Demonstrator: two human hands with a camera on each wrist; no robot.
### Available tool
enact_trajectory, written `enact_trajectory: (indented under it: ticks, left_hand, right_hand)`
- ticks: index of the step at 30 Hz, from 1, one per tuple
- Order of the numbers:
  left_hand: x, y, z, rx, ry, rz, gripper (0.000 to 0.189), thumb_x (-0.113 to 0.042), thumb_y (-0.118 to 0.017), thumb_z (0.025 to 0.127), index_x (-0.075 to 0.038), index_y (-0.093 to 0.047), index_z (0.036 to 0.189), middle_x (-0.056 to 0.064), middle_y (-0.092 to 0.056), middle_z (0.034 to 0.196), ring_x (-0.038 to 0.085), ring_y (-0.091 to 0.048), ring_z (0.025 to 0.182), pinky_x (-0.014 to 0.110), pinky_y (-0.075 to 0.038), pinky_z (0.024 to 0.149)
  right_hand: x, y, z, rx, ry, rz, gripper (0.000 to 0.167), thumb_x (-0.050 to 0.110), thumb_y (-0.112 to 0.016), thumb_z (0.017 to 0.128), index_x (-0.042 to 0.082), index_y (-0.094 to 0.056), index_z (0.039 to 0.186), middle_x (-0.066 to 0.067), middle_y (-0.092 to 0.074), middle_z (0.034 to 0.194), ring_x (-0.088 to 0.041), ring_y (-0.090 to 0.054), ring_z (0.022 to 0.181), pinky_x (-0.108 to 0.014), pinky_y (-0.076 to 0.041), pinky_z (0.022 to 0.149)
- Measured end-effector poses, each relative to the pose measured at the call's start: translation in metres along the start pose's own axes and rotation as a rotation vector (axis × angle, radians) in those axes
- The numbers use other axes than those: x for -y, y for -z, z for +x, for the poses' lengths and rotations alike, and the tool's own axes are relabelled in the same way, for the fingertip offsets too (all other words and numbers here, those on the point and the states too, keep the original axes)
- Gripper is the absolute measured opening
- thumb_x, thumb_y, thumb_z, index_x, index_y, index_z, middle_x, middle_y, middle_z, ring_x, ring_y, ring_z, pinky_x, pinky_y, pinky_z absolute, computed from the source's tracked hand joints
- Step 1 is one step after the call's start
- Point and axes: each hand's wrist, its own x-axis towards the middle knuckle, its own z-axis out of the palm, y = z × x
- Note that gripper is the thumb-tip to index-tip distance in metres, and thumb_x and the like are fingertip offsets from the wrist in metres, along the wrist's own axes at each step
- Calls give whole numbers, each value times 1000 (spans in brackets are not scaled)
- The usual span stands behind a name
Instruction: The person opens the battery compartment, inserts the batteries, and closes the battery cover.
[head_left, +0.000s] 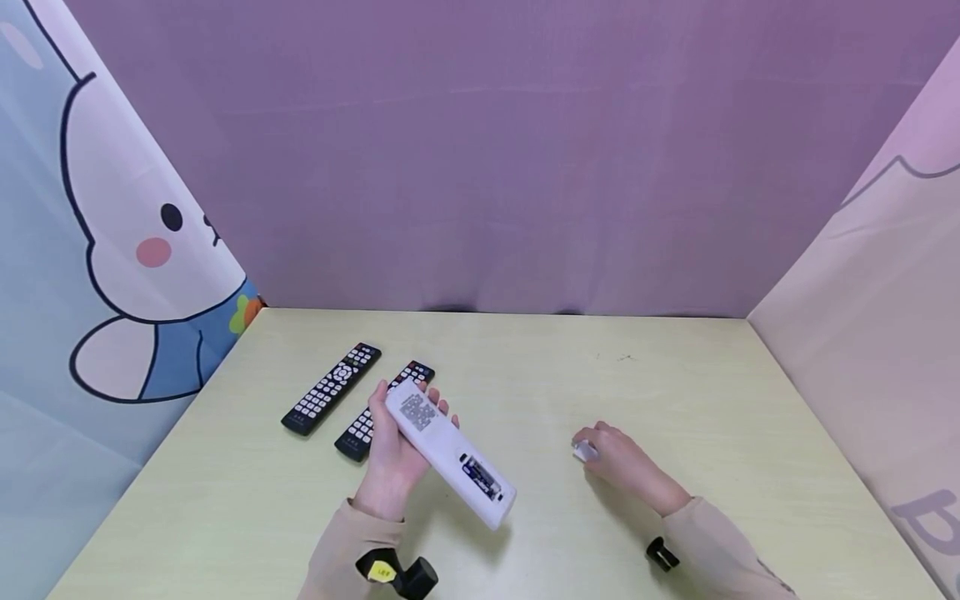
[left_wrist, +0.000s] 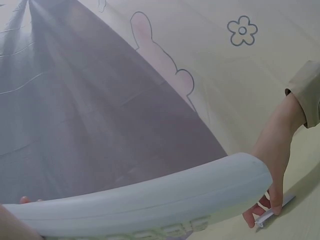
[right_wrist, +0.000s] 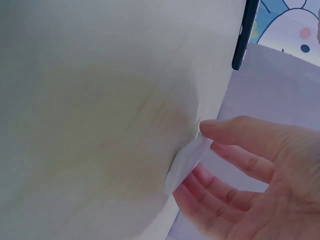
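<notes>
My left hand (head_left: pixel 396 458) grips a white remote control (head_left: pixel 442 442) above the table, its back with a printed label turned up. The battery compartment (head_left: pixel 480 477) in its lower half is uncovered, and a dark battery shows inside. In the left wrist view the remote control (left_wrist: pixel 140 202) crosses the lower part, most of the left hand hidden. Off to the right, my right hand (head_left: pixel 621 460) pinches a small white battery cover (head_left: pixel 585 451) low over the tabletop. The right wrist view shows this cover (right_wrist: pixel 189 162) between thumb and fingers, one edge right at the table surface.
Two black remote controls lie on the table at the left, one (head_left: pixel 332 389) apart and another (head_left: pixel 358 435) partly behind the left hand. The pale wooden table (head_left: pixel 675 375) ends at a purple cloth (head_left: pixel 487 167) at the back. Printed cloths (head_left: pixel 157 350) hang at both sides.
</notes>
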Motion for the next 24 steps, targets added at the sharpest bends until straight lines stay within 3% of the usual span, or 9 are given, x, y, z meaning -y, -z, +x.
enact_trajectory:
  ticks: [8,15,24]
  left_hand:
    - [0,0,0,5,-4,2,52,-62,-28,86,-14,-37,104,-1,-48,83,13,-46,77,33,-36,82]
    - [-1,0,0,7,-1,3,53,-61,-29,85,-13,-38,105,0,-48,84,14,-46,78,34,-36,83]
    - [0,0,1,0,1,-2,53,-61,-29,86,-13,-38,107,0,-49,86,14,-46,80,34,-36,84]
  right_hand:
    - [7,2,-2,6,-33,134,34,-2,-64,70,4,-60,104,-5,-55,88,-16,-53,76,-25,-45,59]
    - [20,9,-7,-30,64,248,35,-3,-63,74,-2,-57,108,-7,-55,86,-16,-53,73,-18,-45,53]
    - [33,9,-11,-156,175,357,34,-2,-66,73,-4,-57,106,-8,-56,86,-18,-56,73,-19,-49,62]
